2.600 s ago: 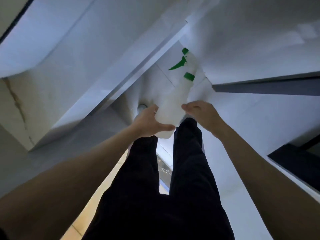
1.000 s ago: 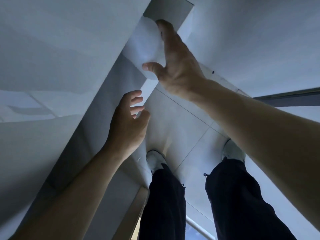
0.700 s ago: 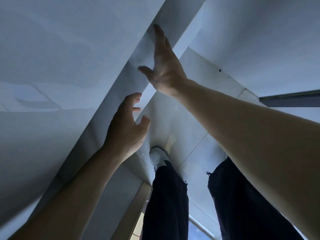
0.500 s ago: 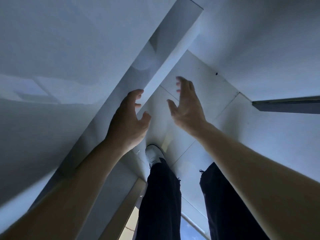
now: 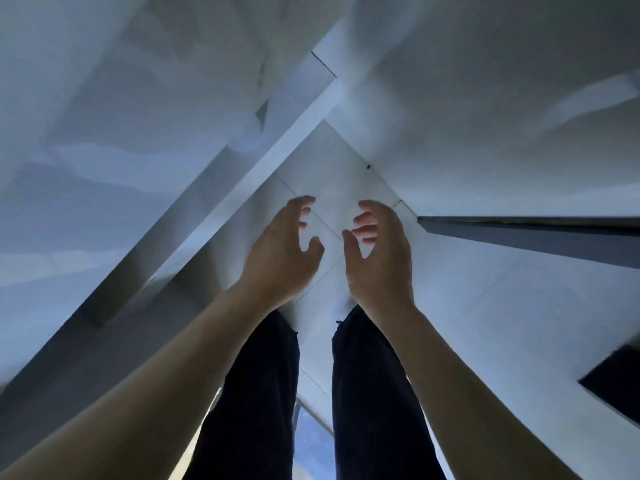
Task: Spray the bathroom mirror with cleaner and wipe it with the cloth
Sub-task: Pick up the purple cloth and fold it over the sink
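**Item 1.** Left hand (image 5: 280, 254), bare, is seen just left of centre. Its forearm enters from 7 o'clock and its long axis runs towards 1 o'clock. The fingers (image 5: 301, 202) are loosely curled with the thumb spread apart. Nothing is gripped and the palm is empty.

**Item 2.** Right hand (image 5: 381, 258), bare, is seen just right of centre. Its forearm enters from 5 o'clock and its long axis runs towards 11 o'clock. The fingers (image 5: 365, 221) are slackly bent inward towards the left hand. Nothing is held. The two hands are set near each other, palms facing, not touching.

**Item 3.** Task's articles. Their location, long axis and heading cannot be told from this view.

**Item 4.** Pair of dark fabric trouser legs (image 5: 256, 393) is recorded from centre down to 6 o'clock, below the wrists, side by side and apart.

**Item 5.** Floor of large white square tiles (image 5: 339, 174) is seen behind and above the hands, with thin dark joints.

**Item 6.** Long white straight-edged ledge (image 5: 277, 157) is laid diagonally from 8 o'clock up towards 1 o'clock.

**Item 7.** Pale glossy panel (image 5: 104, 133) is recorded at 10 o'clock, marked with soft grey reflections.

**Item 8.** Dark grey flat bar (image 5: 536, 233) is recorded at 3 o'clock, with its narrow end pointing towards centre.

**Item 9.** Dark rectangular block (image 5: 616, 379) is seen at 4 o'clock, cut off by the frame edge.
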### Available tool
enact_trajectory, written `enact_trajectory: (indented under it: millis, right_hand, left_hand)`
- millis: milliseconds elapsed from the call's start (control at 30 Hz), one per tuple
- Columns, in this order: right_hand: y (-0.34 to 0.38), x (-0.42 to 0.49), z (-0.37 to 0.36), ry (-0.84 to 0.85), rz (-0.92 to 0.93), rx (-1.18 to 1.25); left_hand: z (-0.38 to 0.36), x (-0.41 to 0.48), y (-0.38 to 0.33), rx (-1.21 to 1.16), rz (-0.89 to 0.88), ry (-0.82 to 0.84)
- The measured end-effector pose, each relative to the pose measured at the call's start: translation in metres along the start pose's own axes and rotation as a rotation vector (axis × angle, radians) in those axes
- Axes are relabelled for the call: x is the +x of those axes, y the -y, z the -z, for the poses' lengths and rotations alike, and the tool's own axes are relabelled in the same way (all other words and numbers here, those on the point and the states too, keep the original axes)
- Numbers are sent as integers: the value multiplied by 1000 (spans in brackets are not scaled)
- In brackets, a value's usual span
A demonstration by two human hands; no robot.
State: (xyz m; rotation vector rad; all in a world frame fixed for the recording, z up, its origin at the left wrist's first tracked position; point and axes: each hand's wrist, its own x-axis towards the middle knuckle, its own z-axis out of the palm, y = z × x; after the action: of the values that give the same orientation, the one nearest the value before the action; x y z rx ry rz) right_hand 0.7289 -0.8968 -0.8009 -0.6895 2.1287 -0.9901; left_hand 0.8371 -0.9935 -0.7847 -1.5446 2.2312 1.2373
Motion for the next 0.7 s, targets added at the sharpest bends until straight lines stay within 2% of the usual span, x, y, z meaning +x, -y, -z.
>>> enact_trajectory:
  millis: [167, 400, 700]
  right_hand:
    - [55, -6, 52, -92, 58, -5]
    - [153, 1, 108, -252, 270, -32]
    - [279, -9, 115, -364, 422, -27]
  left_hand:
    - [26, -25, -51, -4, -80, 31]
    - [101, -40, -117, -36, -250, -17]
    - [247, -73, -138, -261, -379, -138]
